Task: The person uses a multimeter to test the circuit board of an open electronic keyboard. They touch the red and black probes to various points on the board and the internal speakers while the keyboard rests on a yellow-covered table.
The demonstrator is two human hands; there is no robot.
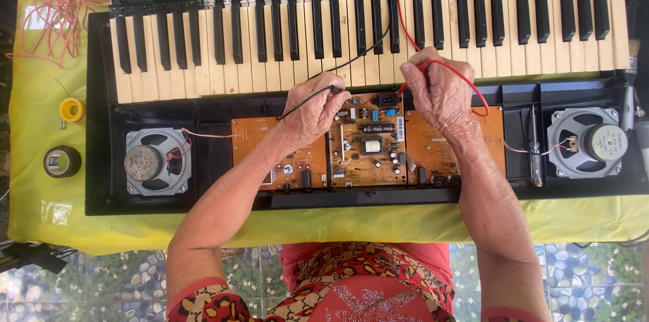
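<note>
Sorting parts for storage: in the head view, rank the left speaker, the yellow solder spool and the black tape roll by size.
Largest to smallest:
1. left speaker
2. black tape roll
3. yellow solder spool, only slightly smaller than the tape roll, so that order is unsure.

My left hand point(312, 111) pinches the black test probe point(336, 90), its tip just past my fingertips on the middle circuit board point(366, 141). My right hand point(438, 88) grips the red test probe point(403, 88), its point touching the same board near the black socket point(387, 99). The red lead point(466, 82) loops around my right knuckles. Beyond both sets of fingers lie the keyboard keys point(351, 31). Speakers point(157, 161) sit well apart on either side.
</note>
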